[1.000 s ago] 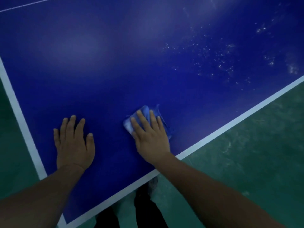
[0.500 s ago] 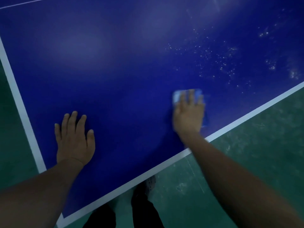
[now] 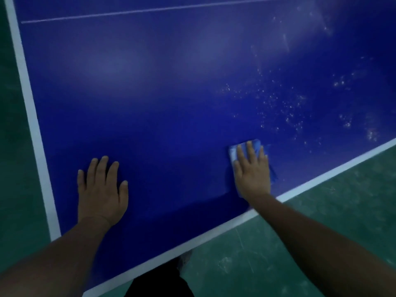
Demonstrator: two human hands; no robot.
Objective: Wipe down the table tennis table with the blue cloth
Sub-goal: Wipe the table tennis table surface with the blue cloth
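Observation:
The dark blue table tennis table [image 3: 162,108] with white border lines fills most of the head view. My right hand [image 3: 251,170] lies flat on the folded blue cloth [image 3: 234,151], pressing it onto the table near the white near edge; only the cloth's far and right margins show. My left hand [image 3: 100,191] rests palm down on the bare table near the corner, fingers spread, holding nothing. White dust specks [image 3: 287,110] dot the surface beyond and right of the cloth.
Green floor [image 3: 321,232] lies below the table's near edge and along its left side. My dark trouser legs [image 3: 158,284] stand at the near edge. A thin white centre line [image 3: 150,11] crosses the far part of the table.
My right hand slid the cloth from the middle near edge to the right, toward the dusty patch. The left hand stayed planted. The view shifted slightly, showing more of the far table.

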